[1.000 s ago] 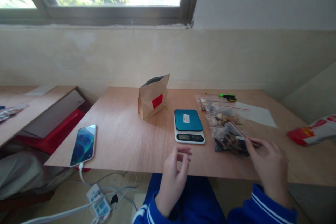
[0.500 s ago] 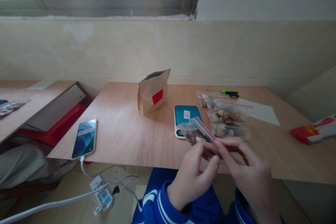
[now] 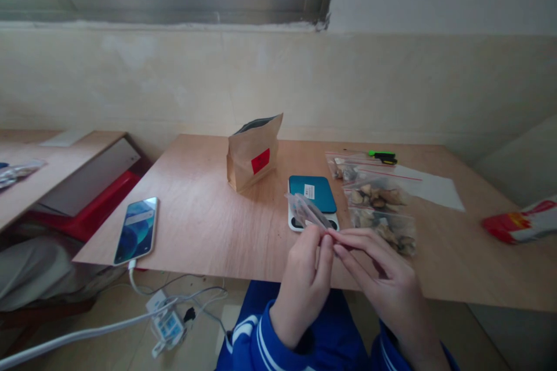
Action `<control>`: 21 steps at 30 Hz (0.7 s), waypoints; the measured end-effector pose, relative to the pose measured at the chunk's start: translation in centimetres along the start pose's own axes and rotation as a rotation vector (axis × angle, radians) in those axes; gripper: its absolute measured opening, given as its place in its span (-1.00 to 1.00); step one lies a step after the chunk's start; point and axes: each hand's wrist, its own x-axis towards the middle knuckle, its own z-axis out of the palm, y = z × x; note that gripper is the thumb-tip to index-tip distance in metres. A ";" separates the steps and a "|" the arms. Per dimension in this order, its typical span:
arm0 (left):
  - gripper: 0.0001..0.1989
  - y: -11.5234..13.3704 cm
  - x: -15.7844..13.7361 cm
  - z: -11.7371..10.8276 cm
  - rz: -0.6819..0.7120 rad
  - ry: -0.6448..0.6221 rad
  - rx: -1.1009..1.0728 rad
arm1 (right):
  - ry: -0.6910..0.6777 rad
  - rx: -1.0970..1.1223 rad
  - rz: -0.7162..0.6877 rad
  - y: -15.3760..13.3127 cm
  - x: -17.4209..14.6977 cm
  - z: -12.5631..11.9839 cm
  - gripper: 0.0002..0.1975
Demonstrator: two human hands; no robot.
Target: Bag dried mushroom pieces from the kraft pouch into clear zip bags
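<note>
You have the bag in front of you, over the near side of the scale as the camera sees it, covering part of the display; whether it touches the scale you cannot tell. Both hands pinch its near end: your left hand closes thumb and forefinger on it, and your right hand meets it from the right, thumb and finger nearly together at the tips. The fingertips of the two hands are touching or just beside each other, and they hide the edge between them, so whether the bag is open there does not show.

Expect it to be light and limp. It is thin, clear plastic, so it likely folds and sags wherever you do not support it, and the smooth film may slide between dry fingers. What it holds is hard to make out from this angle. If it is like the dried pieces in the two packets to the right, the middle packet and the near packet, the lumps would be stiff, perhaps brittle, so squeezing the body could crush them. The best hold is the flat rim, one pinch on each side, with the filled part hanging free. On the table, the pouch stands upright to the far left of the scale.
</note>
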 end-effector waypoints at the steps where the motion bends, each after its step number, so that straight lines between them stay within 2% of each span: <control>1: -0.78 0.0 0.1 0.0 0.009 0.000 0.011 | 0.000 0.001 0.000 0.1 0.0 0.0 -0.87; 5: -0.77 -0.1 0.2 -0.5 0.059 0.013 0.026 | -0.024 0.027 -0.005 0.1 0.0 -0.2 -0.88; 9: -0.73 -0.1 0.2 -0.9 0.049 0.075 0.043 | -0.061 0.058 0.026 0.1 -0.2 -0.2 -0.95; 12: -0.75 -0.2 0.1 -0.9 0.078 0.051 0.048 | -0.029 0.072 0.071 0.1 -0.4 0.1 -0.94; 17: -0.79 -0.2 -0.1 -1.0 0.160 0.008 0.095 | 0.094 0.104 0.110 0.6 -0.8 1.3 -0.94; 19: -0.75 -0.2 -0.5 -1.2 0.163 0.048 0.128 | 0.235 0.058 0.166 1.3 -0.8 1.5 -0.93; 21: -0.70 -0.1 -0.9 -1.5 0.151 0.108 0.157 | 0.476 -0.026 0.265 2.1 -0.6 1.2 -0.88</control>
